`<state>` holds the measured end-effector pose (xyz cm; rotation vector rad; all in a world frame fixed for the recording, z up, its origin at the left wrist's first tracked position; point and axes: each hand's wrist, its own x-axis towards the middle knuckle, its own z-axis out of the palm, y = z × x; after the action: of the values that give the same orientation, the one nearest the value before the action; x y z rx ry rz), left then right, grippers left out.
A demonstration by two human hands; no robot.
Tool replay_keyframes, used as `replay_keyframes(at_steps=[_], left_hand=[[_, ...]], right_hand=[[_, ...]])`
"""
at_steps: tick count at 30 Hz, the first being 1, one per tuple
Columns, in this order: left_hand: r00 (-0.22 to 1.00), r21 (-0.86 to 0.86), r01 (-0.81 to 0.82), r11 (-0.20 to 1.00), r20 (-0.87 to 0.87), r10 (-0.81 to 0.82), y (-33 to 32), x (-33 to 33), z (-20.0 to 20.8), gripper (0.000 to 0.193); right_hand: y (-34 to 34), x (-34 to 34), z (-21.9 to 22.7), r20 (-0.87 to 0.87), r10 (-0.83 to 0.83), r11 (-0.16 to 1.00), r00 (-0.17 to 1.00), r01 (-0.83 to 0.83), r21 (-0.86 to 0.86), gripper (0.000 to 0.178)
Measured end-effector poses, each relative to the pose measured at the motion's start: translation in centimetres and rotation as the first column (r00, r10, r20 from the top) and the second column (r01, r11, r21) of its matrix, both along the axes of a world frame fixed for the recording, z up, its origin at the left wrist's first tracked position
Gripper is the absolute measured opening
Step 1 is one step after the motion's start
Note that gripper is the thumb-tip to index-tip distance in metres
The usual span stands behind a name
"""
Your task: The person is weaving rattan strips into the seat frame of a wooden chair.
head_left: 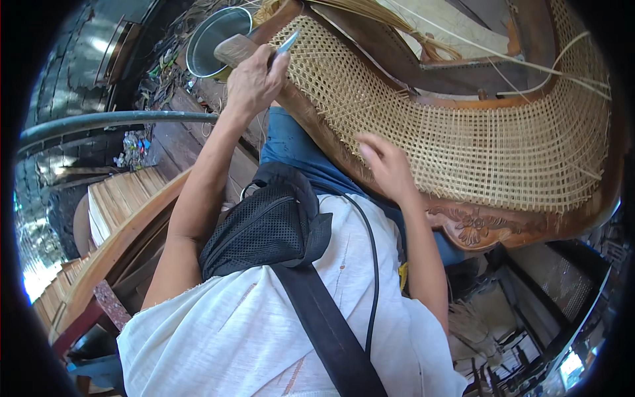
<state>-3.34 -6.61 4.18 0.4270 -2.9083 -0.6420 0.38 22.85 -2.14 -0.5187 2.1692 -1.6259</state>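
My left hand (254, 78) is closed around a small tool with a wooden handle and a thin metal blade (286, 44), held at the upper left edge of a woven cane panel (463, 145). The panel is set in a carved dark wooden frame (476, 228) that lies across my lap. My right hand (387, 165) rests on the lower edge of the cane weave, fingers bent against the mesh, holding nothing that I can see.
A round metal bowl (215, 36) sits just beyond my left hand. Loose cane strands (529, 66) trail over the frame at the top right. A black mesh pouch (264, 225) hangs on my chest. Wooden planks (119, 198) lie to the left.
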Motion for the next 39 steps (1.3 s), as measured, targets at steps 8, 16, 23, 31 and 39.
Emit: replay_keyframes(at_steps=[8,16,23,31,39], left_hand=[[0.994,-0.037,-0.045,0.998,-0.106,0.041,0.5,0.5,-1.4,0.038],[0.995,-0.038,-0.055,0.998,-0.083,0.052,0.6,0.5,-1.0,0.036],[0.996,-0.020,-0.051,0.999,-0.069,0.049,0.6,0.4,-0.8,0.039],[0.999,-0.022,-0.029,0.999,-0.036,0.028,0.5,0.5,-0.8,0.040],[0.999,-0.029,-0.034,0.999,-0.021,0.033,0.7,0.4,-0.4,0.039]], right_hand=[[-8.2,-5.9,-6.1,0.155,0.259,0.964,0.953,-0.245,-0.104,0.015],[-8.9,-7.8,-4.1,0.142,0.354,0.921,0.924,-0.371,0.121,0.025],[-9.5,-9.0,-2.9,0.512,0.315,0.922,0.799,-0.385,0.033,0.018],[-8.7,-8.8,-5.7,0.598,0.263,0.965,0.757,-0.203,-0.168,0.012],[-9.1,-8.7,-3.6,0.556,0.263,0.955,0.788,-0.294,-0.034,0.009]])
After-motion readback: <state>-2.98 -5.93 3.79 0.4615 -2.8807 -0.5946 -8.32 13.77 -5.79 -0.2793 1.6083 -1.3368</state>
